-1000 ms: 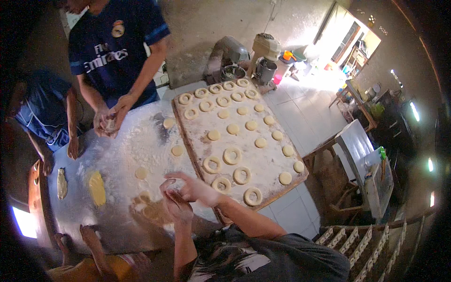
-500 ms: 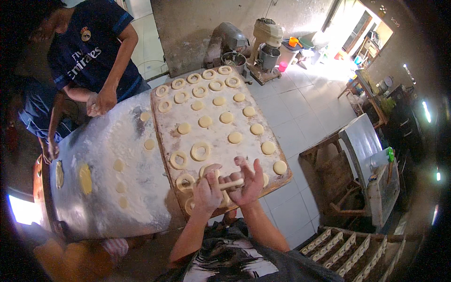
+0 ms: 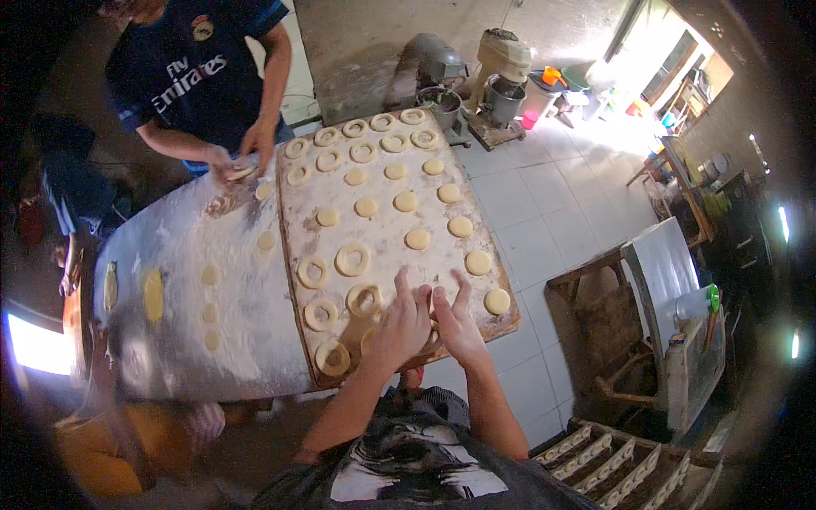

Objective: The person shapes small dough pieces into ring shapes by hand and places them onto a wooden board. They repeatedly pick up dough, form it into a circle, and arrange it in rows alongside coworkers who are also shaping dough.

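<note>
My left hand (image 3: 406,323) and my right hand (image 3: 459,327) are close together above the near edge of a floured wooden board (image 3: 399,280). Their thumbs nearly meet and the fingers stretch forward. A bit of pale dough (image 3: 434,335) shows between the two palms; the rest of that piece is hidden by the hands. Left of my left hand lie several dough rings, the closest being one ring (image 3: 365,300); another is partly covered by my wrist. Flat dough discs, such as one disc (image 3: 497,302) right of my right hand, lie in rows farther up.
A floured metal table (image 3: 246,323) adjoins the board on the left, with dough discs and a yellow oval piece (image 3: 152,295) on it. Across it a co-worker's hands (image 3: 242,166) handle dough. Two mixers (image 3: 501,76) stand behind. A slatted rack (image 3: 620,463) is at lower right.
The dough strip that stretched between my hands is now mostly hidden behind them. My left fist has opened out and the hands have come together. The co-worker leans in with hands over the table.
</note>
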Action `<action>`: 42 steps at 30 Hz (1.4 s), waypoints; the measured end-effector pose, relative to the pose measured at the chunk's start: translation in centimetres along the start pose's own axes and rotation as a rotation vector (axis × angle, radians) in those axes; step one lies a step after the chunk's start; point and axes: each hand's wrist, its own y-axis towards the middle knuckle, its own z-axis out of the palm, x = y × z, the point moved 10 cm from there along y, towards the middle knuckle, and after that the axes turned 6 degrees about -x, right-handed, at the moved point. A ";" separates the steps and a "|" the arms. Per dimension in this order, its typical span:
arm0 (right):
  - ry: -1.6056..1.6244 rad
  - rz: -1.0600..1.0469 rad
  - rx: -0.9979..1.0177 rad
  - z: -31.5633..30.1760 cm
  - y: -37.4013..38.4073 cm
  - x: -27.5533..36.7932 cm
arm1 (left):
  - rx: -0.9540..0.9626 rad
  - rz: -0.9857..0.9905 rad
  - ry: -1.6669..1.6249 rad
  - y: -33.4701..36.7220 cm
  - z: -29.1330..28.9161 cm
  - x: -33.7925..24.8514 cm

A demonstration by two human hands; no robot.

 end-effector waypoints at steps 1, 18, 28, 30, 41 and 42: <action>-0.071 0.018 -0.024 -0.5 -0.1 0.4 | -0.006 0.003 0.212 0.2 0.3 0.8; -0.878 -0.237 -0.309 -6.1 -1.8 -1.4 | 0.022 0.172 0.442 7.2 1.6 2.5; -0.462 -0.365 -0.143 -1.8 -0.3 2.9 | 0.172 0.294 -0.174 9.5 2.9 4.7; -0.342 -0.215 -0.063 1.9 -0.1 5.7 | 0.061 0.174 -0.096 5.6 -3.9 6.7; -0.945 -0.642 0.600 45.4 -0.6 7.5 | -0.330 -0.293 0.317 -12.6 -27.6 32.7; -1.132 -0.737 0.546 46.7 -1.3 8.0 | -0.384 -0.294 0.331 -12.6 -29.3 31.3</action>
